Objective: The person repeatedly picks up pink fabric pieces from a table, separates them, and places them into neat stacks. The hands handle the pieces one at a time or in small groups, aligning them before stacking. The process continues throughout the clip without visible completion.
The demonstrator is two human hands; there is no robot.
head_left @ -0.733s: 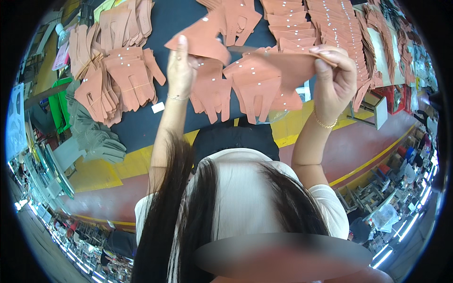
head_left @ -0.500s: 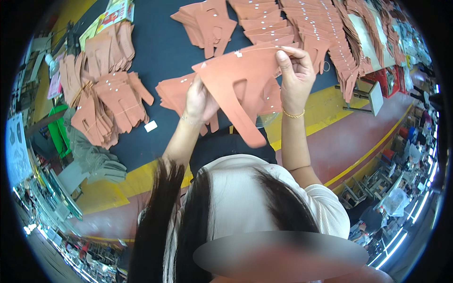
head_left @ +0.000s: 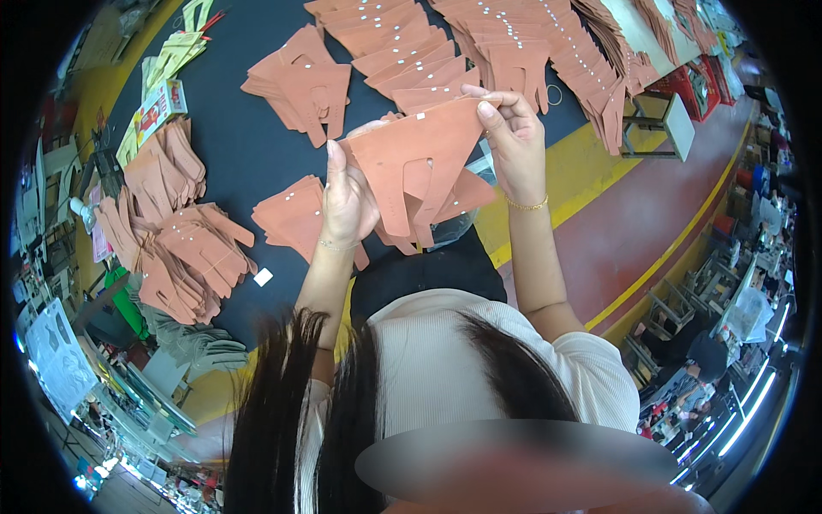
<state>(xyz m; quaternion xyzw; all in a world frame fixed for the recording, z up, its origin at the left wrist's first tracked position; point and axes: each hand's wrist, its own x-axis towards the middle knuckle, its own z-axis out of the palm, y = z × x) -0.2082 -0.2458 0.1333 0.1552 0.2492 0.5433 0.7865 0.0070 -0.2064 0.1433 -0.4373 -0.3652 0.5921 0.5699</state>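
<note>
Above the table's near edge, a salmon-coloured cut panel (head_left: 385,163), flat and leather-like, hangs between my two hands. It has a slot, a tapered leg and a small white sticker by its top edge. My left hand (head_left: 349,201) holds its left side, thumb in front and the other fingers partly hidden behind. At the upper right corner my right hand (head_left: 516,141) pinches it between thumb and fingers. Below and behind it lies a pile of similar panels (head_left: 295,210), partly covered by my left hand and the held piece.
Beyond lies a fanned stack (head_left: 300,86), with overlapping rows of stickered panels (head_left: 505,43) at the far right. Tied bundles (head_left: 201,248) sit left, near a small white square (head_left: 263,277) on the dark table (head_left: 227,128). A stool (head_left: 679,128) and red crate (head_left: 685,92) stand right.
The held panel has turned and tipped, its leg now hanging more steeply. Both hands still grip it, and the right hand sits slightly lower and left. The view has shifted over the table.
</note>
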